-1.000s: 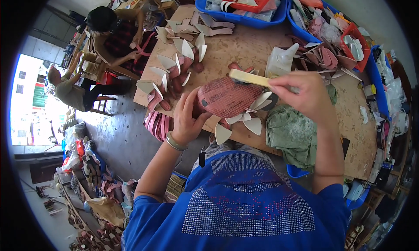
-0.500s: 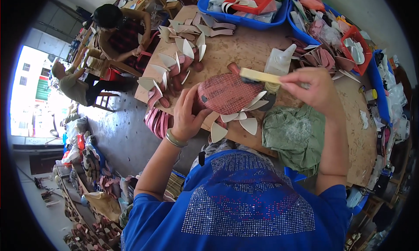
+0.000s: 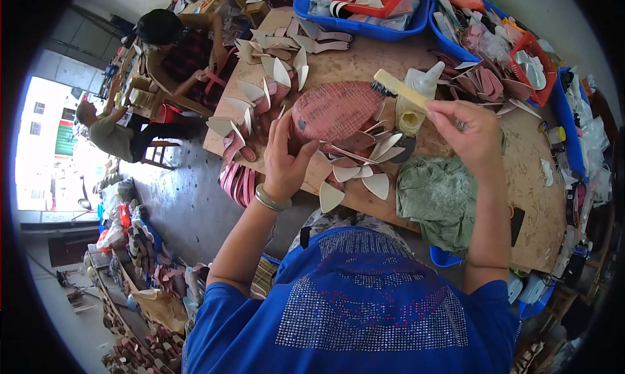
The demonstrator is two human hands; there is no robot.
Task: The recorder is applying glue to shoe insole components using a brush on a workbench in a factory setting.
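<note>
On a cluttered wooden desk (image 3: 364, 65) the left hand (image 3: 283, 159) grips a pink sole (image 3: 335, 110), fingers wrapped round its edge, while the right hand (image 3: 472, 136) pinches a brush (image 3: 398, 89) at its tip, seemingly mid-gluing; steady strokes come next.

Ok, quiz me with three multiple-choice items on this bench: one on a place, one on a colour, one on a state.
1. Where does the crumpled green cloth lie?
A. on the wooden table, under the right arm
B. in a blue bin
C. on the floor

2. What colour is the mesh-covered oval piece?
A. green
B. pinkish red
C. white

3. What does the right hand hold?
A. nothing
B. a bottle
C. a pale-handled brush

Answers: 1 A, it rests on the tabletop near its front edge. 2 B, its mesh is pinkish red. 3 C, fingers grip the handle, bristles at the piece.
</note>
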